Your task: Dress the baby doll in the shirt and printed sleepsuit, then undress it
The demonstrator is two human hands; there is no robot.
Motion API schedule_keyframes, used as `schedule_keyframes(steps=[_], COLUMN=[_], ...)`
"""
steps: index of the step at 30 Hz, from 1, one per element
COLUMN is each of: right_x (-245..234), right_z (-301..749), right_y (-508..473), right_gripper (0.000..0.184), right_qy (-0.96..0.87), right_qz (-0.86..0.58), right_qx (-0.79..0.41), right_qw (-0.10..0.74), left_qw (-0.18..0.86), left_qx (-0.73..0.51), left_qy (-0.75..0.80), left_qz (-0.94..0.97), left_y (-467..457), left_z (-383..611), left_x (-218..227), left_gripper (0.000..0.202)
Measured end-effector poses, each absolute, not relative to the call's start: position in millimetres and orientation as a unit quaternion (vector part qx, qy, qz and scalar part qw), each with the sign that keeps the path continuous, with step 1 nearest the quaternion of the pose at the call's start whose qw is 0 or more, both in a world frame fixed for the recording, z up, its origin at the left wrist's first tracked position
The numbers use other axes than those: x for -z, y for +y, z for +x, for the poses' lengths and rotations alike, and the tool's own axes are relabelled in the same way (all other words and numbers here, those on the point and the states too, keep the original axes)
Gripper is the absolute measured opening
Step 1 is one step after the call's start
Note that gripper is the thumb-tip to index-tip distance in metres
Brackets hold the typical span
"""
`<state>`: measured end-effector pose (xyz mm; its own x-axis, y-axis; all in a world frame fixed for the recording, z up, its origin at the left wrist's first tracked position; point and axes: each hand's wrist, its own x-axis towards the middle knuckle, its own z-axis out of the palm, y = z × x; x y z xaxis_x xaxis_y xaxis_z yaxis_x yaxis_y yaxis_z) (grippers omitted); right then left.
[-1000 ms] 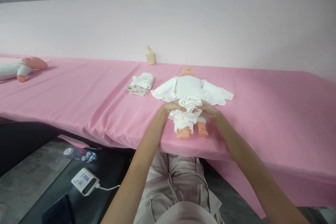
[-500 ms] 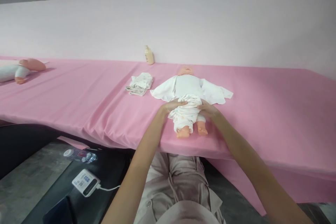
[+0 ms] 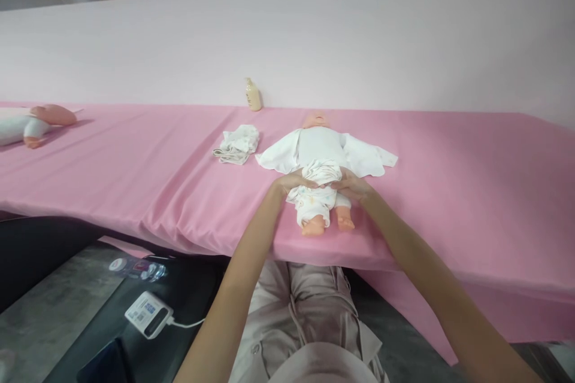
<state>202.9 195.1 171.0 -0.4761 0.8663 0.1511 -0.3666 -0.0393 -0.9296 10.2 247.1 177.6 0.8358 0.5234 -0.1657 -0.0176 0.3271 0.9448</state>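
Note:
A baby doll [image 3: 320, 145] lies on its back on the pink-covered table [image 3: 148, 167], head toward the wall, feet toward me. An open white top spreads out at both its sides. White printed pants [image 3: 314, 198] are bunched around its hips and legs. My left hand [image 3: 291, 181] grips the pants' waist at the doll's left side as I see it. On the other side my right hand [image 3: 354, 185] grips the same waistband. Both hands' fingers are curled into the cloth.
A folded white cloth [image 3: 237, 143] lies left of the doll. A small cream pump bottle [image 3: 252, 96] stands by the pale wall. Another doll [image 3: 33, 122] lies at the far left. Below the table edge are a white device with cable [image 3: 148, 313] and a water bottle [image 3: 137, 268].
Both hands have shifted the bunched waist of the pants slightly up the doll's body. The view has tilted a little.

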Motion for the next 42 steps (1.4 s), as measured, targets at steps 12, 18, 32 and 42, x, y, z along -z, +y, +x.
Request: schedule_keyframes(steps=[12,18,32,42], right_x=[-175,-179,-176,-156], right_z=[202,199,204,241], right_y=[199,198,204,213], right_gripper=[0.01,0.01,0.032,0.038], right_qy=[-0.539,-0.545,-0.496,-0.768], right_qz=[-0.229,-0.241,-0.333,-0.527], right_qx=[-0.676,-0.673,-0.587,0.101], right_qw=[0.448,0.439,0.546,0.35], left_qw=[0.78,0.778,0.811,0.824], left_qx=[-0.175,-0.178,-0.204,-0.207], left_qy=[0.194,0.194,0.255,0.271], left_qz=[0.569,0.57,0.486,0.453], left_y=[247,247,247,243], left_z=[15,15,14,11], left_x=[-177,-175,-175,-180], left_gripper=[0.038,0.037,0.028,0.019])
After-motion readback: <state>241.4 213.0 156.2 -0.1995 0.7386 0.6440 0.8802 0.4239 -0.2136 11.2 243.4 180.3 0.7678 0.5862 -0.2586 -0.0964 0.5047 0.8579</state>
